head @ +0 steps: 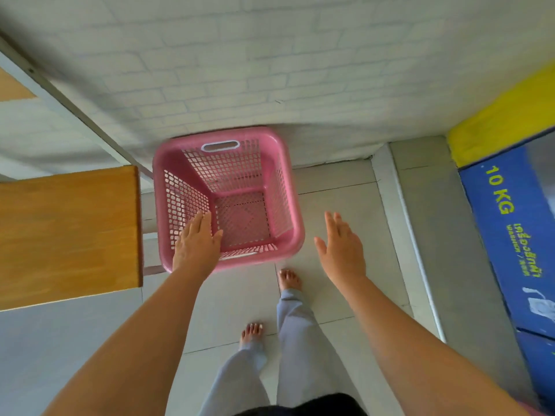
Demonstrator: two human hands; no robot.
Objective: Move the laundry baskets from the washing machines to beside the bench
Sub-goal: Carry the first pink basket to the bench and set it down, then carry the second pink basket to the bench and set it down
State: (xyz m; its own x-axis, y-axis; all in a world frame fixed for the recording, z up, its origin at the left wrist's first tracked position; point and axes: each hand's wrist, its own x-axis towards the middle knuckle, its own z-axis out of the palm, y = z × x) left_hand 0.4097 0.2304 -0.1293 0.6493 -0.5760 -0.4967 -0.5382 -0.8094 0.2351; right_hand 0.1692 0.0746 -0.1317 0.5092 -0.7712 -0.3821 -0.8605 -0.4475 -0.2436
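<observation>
Closest to the cam are the 2 forearms, w/ bare feet [289, 279] and grey trouser legs [295, 331] below them on the tile floor [339, 202]. Left hand [196, 246] is flat, fingers apart, hovering over the near left corner of the pink basket [271, 139]; can't tell if it's actually touching the rim or just above it. Right hand [342, 250] is also spread wide, holding nothing, off to the right of the basket and clear of it.

Basket sits on the floor against the white brick wall [270, 55], right beside the end of the wooden bench [69, 229], so imo this 1 looks about where it should be. The blue washer [504, 235] w/ "10 KG" on it is off to the right.

Handling-wise: thin plastic w/ mesh sides, prob very light and a bit flexy, rim is smooth but not slippery enough to matter. Best grab is the handle slot [220, 145] on the far side and the matching 1 on the near side, or just hook the rim.

Inside: totally empty, you can see the perforated bottom, no clothes.
</observation>
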